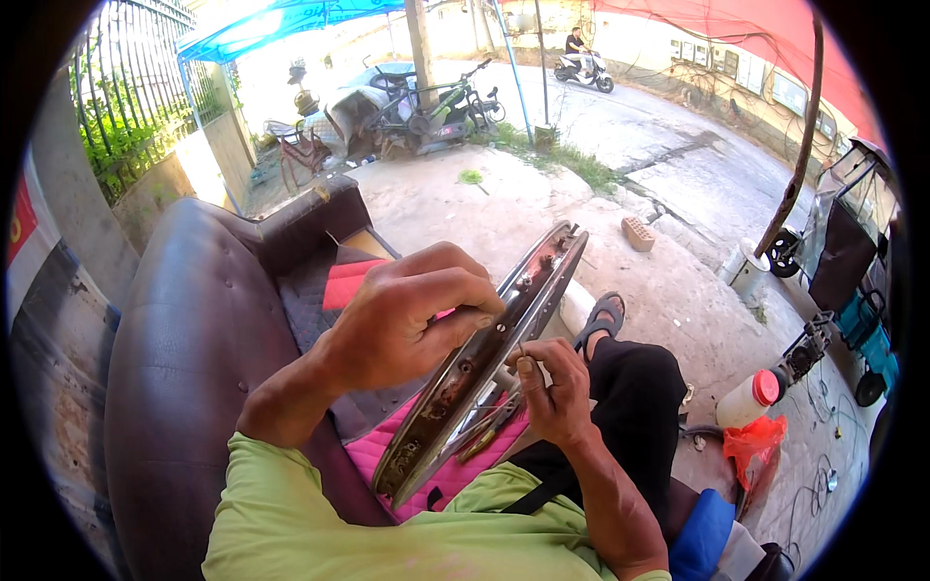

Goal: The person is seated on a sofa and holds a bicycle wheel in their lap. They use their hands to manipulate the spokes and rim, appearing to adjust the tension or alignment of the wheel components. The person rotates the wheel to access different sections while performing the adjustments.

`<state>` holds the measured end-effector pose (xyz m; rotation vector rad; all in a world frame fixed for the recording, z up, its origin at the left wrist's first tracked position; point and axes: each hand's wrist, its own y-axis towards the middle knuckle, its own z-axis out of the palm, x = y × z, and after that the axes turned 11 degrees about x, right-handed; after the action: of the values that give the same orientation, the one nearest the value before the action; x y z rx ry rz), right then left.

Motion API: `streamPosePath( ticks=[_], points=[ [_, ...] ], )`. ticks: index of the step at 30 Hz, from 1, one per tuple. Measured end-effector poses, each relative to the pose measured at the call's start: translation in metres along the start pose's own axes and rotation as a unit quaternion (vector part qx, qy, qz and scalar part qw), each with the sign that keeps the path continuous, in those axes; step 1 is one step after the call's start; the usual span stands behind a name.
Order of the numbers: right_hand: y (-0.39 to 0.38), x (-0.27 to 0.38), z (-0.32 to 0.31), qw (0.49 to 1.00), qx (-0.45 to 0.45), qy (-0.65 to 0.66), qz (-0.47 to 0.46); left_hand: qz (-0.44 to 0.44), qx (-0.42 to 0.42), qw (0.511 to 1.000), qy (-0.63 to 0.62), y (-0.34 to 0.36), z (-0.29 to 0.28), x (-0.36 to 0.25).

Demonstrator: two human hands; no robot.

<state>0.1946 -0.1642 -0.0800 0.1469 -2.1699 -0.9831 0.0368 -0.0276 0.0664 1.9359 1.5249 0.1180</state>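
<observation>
A worn bicycle wheel rim (428, 423) stands tilted across my lap, its brown, rusty outer channel turned up. Along the channel sit several small metal spoke nipples (466, 366). My left hand (412, 305) is closed over the channel, thumb and forefinger pinched together at its left edge; whatever they hold is hidden. On the other side of the rim, my right hand (555, 389) pinches a thin metal spoke (520, 351) close to the rim's inner side. More thin spokes (475, 414) show below, partly hidden by the rim.
I sit on a dark leather sofa (184, 387) with a pink quilted pad (371, 447). To the right stand a white jar with a red lid (744, 399) and a red plastic bag (755, 445). A brick (637, 233) lies ahead; bicycles (441, 111) and a scooter rider (579, 53) are farther off.
</observation>
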Motion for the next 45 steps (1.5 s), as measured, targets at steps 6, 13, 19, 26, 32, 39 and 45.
streamPosePath(
  ticks=[6, 13, 19, 26, 32, 39, 45],
  points=[
    [0.0, -0.001, 0.0, 1.0, -0.004, -0.002, -0.003, -0.013, -0.017, 1.0, 0.015, -0.003, -0.005, -0.002],
    [0.0, -0.003, 0.0, 1.0, -0.006, -0.003, -0.01, 0.007, -0.051, 0.999, 0.014, -0.004, -0.004, -0.001],
    [-0.004, -0.009, 0.002, 1.0, -0.011, -0.006, -0.019, 0.021, -0.037, 0.999, 0.02, 0.005, 0.016, -0.004],
    [-0.002, -0.008, 0.005, 0.999, -0.02, 0.009, -0.035, 0.034, -0.032, 0.986, 0.158, 0.01, 0.015, -0.016],
    [-0.004, -0.007, 0.001, 1.0, -0.006, -0.004, -0.026, 0.055, -0.006, 0.978, 0.201, 0.008, 0.009, -0.023],
    [0.0, 0.003, 0.003, 1.0, 0.008, 0.001, -0.012, 0.042, 0.004, 0.986, 0.16, -0.004, 0.006, -0.015],
    [0.001, 0.004, 0.005, 1.0, 0.015, 0.011, -0.01, 0.041, -0.012, 0.985, 0.166, -0.005, 0.006, -0.012]
  ],
)
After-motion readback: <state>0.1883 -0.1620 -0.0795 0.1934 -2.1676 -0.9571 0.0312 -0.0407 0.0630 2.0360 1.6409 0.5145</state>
